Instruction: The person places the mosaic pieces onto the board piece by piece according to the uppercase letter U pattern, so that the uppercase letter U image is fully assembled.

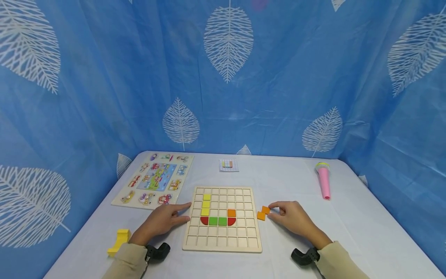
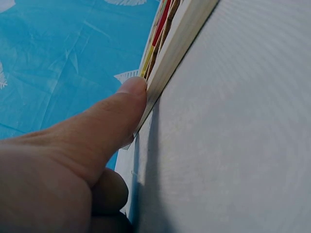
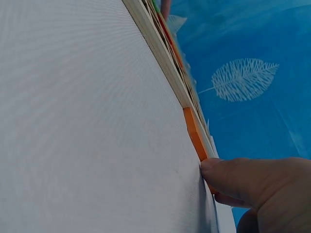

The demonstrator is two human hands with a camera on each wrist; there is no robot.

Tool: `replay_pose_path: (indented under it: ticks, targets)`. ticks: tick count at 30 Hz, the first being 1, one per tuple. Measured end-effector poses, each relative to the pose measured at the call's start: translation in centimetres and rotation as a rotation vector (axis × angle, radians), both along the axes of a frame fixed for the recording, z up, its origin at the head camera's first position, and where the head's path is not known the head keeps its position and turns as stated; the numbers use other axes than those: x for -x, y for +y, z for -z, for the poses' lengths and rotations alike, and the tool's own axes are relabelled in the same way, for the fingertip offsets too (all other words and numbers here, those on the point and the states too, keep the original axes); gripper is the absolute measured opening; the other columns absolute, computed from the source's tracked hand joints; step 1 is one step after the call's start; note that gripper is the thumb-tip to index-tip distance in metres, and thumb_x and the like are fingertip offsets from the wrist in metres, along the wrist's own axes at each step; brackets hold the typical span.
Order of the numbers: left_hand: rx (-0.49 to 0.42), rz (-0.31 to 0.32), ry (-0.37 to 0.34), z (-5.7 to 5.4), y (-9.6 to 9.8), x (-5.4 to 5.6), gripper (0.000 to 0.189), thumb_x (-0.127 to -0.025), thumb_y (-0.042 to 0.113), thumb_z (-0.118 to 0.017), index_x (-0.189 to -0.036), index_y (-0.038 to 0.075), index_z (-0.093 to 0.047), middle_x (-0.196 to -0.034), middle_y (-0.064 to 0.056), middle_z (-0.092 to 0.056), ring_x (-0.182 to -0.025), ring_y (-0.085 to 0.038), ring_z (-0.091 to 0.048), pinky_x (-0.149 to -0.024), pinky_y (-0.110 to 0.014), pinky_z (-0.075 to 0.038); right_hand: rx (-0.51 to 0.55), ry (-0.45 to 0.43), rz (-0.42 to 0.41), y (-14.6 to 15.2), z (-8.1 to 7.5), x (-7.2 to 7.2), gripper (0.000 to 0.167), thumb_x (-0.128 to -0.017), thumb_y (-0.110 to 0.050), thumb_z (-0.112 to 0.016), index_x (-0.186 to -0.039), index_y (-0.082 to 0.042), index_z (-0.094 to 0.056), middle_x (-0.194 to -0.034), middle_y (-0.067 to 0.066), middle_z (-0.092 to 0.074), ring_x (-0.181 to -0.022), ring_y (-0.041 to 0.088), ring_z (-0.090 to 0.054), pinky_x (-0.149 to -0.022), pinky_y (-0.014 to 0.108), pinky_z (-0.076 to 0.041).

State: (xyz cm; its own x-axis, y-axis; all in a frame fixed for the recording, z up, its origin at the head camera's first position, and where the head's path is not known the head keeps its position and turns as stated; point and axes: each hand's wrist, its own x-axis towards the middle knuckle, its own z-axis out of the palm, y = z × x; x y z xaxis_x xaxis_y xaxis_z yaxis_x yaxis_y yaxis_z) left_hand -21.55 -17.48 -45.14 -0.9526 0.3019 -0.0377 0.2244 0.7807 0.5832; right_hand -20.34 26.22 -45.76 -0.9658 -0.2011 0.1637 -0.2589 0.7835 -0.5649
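Observation:
A square wooden grid board [image 1: 223,236] lies flat on the table. Its cells hold a column of yellow squares [image 1: 206,204], two green squares [image 1: 217,221], two red rounded corner pieces [image 1: 231,221] and one orange square [image 1: 231,213]. My left hand [image 1: 162,221] touches the board's left edge, index finger and thumb extended apart; the left wrist view shows the thumb [image 2: 112,111] against the rim. Right of the board, my right hand [image 1: 292,219] pinches an orange square tile [image 1: 265,210] between thumb and index finger. Another orange tile [image 1: 261,216] lies beside it, by the board.
Behind the board lies a small pattern card [image 1: 229,165]. A picture puzzle board [image 1: 156,179] is at the back left. A pink toy microphone [image 1: 324,182] lies at the right, and a yellow block [image 1: 119,242] by the left forearm. Blue leaf-patterned curtains [image 1: 271,97] surround the table.

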Motion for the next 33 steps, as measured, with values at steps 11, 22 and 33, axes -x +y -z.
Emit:
replay_pose_path:
  ticks: [11,22,33]
  targets:
    - [0.009,0.005,0.014,-0.03,-0.1,-0.01,0.054,-0.091,0.043,-0.076,-0.142,0.028,-0.064,-0.062,0.004,-0.043,-0.054,-0.012,-0.035,-0.052,-0.027,-0.027,-0.032,0.032,0.026,-0.24,0.17,-0.03,0.018,-0.089,-0.022,-0.081,-0.105,-0.016,-0.08,-0.054,-0.01,-0.041,-0.049,0.003,-0.031,-0.05,0.023,-0.027]
    - [0.008,0.001,0.014,0.0,-0.07,0.02,0.054,-0.091,0.042,-0.077,-0.141,0.028,-0.065,-0.062,0.003,-0.043,-0.054,-0.012,-0.035,-0.052,-0.027,-0.027,-0.04,0.051,0.035,-0.22,0.25,0.08,0.016,-0.089,-0.021,-0.08,-0.104,-0.016,-0.08,-0.054,-0.01,-0.04,-0.049,0.003,-0.03,-0.051,0.023,-0.027]
    - [0.007,0.009,0.008,-0.13,-0.09,0.07,0.054,-0.091,0.042,-0.076,-0.142,0.027,-0.064,-0.062,0.004,-0.043,-0.054,-0.011,-0.035,-0.052,-0.026,-0.027,0.006,0.041,0.046,-0.17,0.3,0.26,0.018,-0.088,-0.019,-0.081,-0.105,-0.014,-0.08,-0.054,-0.01,-0.039,-0.049,0.004,-0.031,-0.051,0.024,-0.028]
